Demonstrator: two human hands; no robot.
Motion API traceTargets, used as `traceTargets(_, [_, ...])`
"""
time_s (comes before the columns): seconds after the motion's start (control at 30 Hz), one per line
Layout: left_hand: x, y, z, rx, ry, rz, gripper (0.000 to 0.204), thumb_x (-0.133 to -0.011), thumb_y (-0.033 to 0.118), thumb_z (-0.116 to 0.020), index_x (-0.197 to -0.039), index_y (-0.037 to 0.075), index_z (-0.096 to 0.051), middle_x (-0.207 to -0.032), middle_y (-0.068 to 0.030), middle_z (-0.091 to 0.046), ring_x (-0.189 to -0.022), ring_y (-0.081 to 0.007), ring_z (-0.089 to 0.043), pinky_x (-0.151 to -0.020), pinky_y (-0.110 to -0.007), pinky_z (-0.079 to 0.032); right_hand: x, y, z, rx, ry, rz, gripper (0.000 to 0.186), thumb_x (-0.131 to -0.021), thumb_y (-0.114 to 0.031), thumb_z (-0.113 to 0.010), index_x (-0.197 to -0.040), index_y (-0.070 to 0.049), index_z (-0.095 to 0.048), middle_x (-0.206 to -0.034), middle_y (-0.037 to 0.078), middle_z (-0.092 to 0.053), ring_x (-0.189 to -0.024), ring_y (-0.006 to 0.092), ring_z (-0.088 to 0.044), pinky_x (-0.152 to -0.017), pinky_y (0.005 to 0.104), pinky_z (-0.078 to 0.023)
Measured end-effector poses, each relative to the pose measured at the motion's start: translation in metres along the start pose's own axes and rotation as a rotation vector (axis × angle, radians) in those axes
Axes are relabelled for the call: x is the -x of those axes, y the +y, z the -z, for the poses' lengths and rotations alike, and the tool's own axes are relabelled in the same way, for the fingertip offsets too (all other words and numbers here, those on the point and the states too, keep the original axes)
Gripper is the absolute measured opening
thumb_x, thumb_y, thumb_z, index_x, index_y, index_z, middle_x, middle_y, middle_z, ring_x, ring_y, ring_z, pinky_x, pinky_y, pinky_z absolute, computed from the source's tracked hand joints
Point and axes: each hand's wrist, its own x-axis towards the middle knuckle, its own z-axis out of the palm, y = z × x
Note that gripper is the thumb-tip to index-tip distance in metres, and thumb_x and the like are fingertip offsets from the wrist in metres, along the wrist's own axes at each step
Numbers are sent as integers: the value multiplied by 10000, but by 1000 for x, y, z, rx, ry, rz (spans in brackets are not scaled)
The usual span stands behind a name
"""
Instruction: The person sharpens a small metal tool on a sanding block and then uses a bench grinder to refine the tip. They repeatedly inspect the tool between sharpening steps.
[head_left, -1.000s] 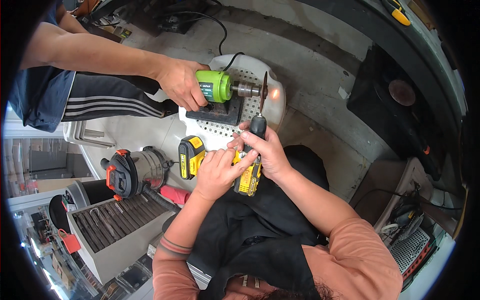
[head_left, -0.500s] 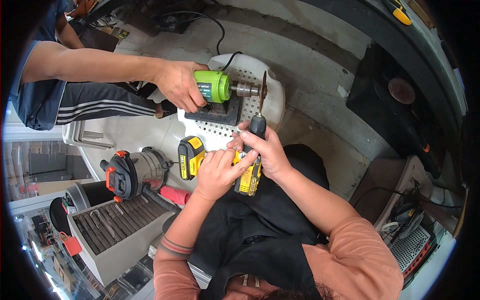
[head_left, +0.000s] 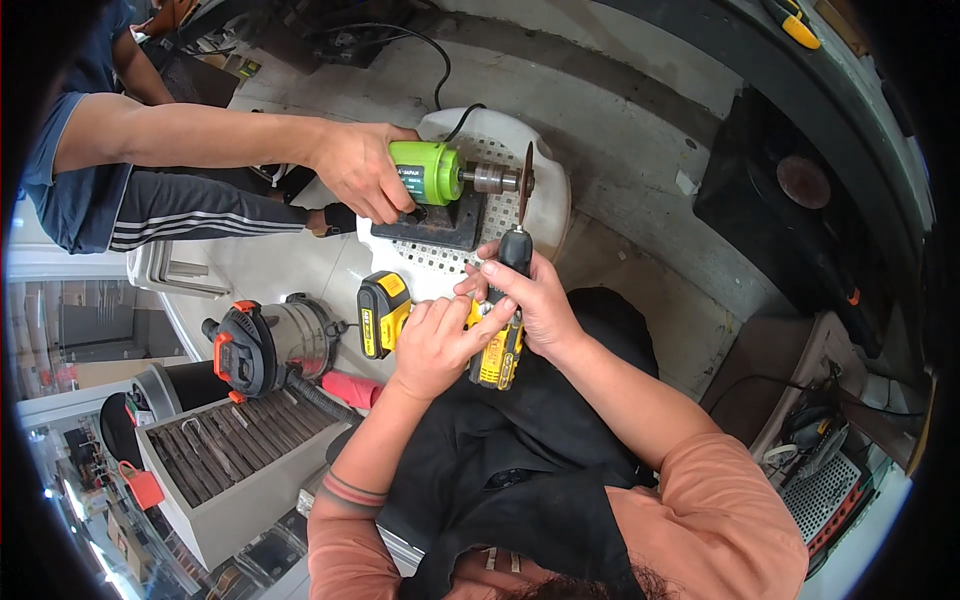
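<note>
My left hand (head_left: 438, 342) is wrapped round the handle of a yellow and black cordless drill (head_left: 496, 358), its battery showing beyond my knuckles. At the front of the drill, my right hand (head_left: 540, 300) closes around the body beside the black chuck (head_left: 515, 250). A thin bit points from the chuck at a brown grinding disc (head_left: 527, 185), edge-on to me; whether they touch I cannot tell. The disc sits on the shaft of a green bench motor (head_left: 425, 172) with a dark base plate. A co-worker's hand (head_left: 365, 170) rests on the motor.
The motor stands on a white perforated plastic stool (head_left: 555, 190). Left on the floor is a shop vacuum (head_left: 245, 350) with a hose, near a grey box of dark slats (head_left: 235, 500). Black equipment (head_left: 770, 210) stands at right. A power cable (head_left: 440, 70) runs behind the motor.
My hands and the drill stay practically where they were. The co-worker's arm and leg have shifted very slightly; the hand remains on the motor.
</note>
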Motion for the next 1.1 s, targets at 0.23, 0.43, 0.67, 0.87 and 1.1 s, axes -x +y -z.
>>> traceTargets(0.23, [0,0,0,2,5,-7,632,-949,230,-689,-1563,355,-601,-978,-47,-669,-749,-210,-585,-663,-353,-442,0,1,0,1,-6,14,390,-1021,-267,-730,-1281,-15,-586,-868,68,-674,-1062,266,-744,-1117,442,-516])
traceTargets(0.43, [0,1,-2,-4,11,-4,621,-949,230,-690,-1553,354,-613,-936,-34,-640,-738,-209,-577,-659,-353,-438,-1,1,1,7,-4,14,380,-1023,-269,-729,-1274,-18,-592,-858,65,-671,-1062,265,-743,-1096,440,-529])
traceTargets(0.67, [0,0,-2,0,19,-2,621,-945,248,-705,-1550,361,-617,-910,-22,-619,-734,-205,-574,-659,-352,-438,-1,2,2,25,-8,22,367,-1029,-267,-720,-1270,-20,-595,-860,65,-670,-1062,265,-742,-1046,434,-556])
traceTargets(0.87, [0,0,-4,-7,38,-7,613,-946,249,-708,-1543,362,-624,-892,-15,-602,-733,-202,-571,-659,-352,-438,-1,3,2,24,1,18,356,-1028,-262,-716,-1265,-22,-600,-858,67,-667,-1059,263,-740,-1045,434,-556])
traceTargets(1.1, [0,-1,-2,2,34,-9,613,-948,243,-703,-1545,358,-624,-873,-12,-586,-727,-201,-566,-658,-352,-437,-1,2,1,35,1,29,360,-1027,-268,-720,-1261,-22,-602,-853,67,-664,-1058,265,-742,-1061,439,-547])
